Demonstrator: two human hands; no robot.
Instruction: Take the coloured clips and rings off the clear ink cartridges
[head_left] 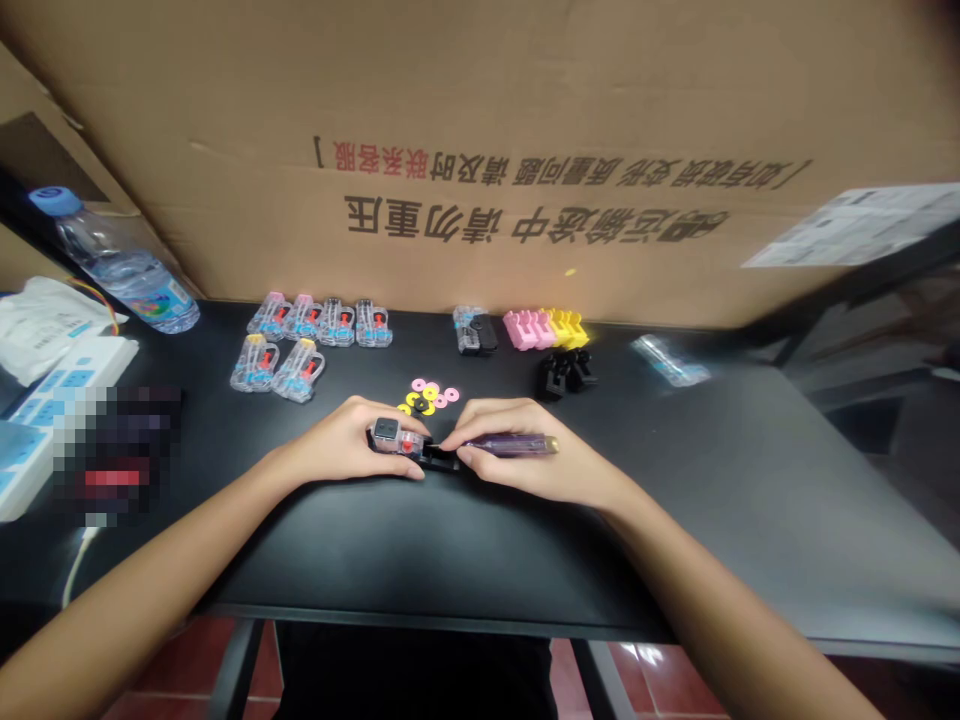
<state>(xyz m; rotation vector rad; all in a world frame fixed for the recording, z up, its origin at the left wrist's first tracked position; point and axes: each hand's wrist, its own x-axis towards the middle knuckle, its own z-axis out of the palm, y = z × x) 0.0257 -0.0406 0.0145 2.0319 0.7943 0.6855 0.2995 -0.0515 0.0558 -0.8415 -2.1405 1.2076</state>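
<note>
My left hand (356, 442) is closed round a small clear-and-black device (409, 443) with a red part, low over the black table. In my right hand (517, 445) lies a dark purple screwdriver (510, 445), pinched between thumb and fingers; its thin tip points left and reaches the black end of the device. Whether the tip touches it is too small to tell. Just beyond the hands sit several pink and yellow rings (429, 394). Clear assembled devices (277, 368) stand in two rows at the back left.
Pink parts (530, 328), yellow parts (568, 328) and black parts (566, 373) sit at the back, beside a clear-and-black piece (474, 330). A clear packet (670, 361) lies farther right. At left are a bottle (142, 275) and a power strip (71, 410). A cardboard wall (480, 90) rises behind.
</note>
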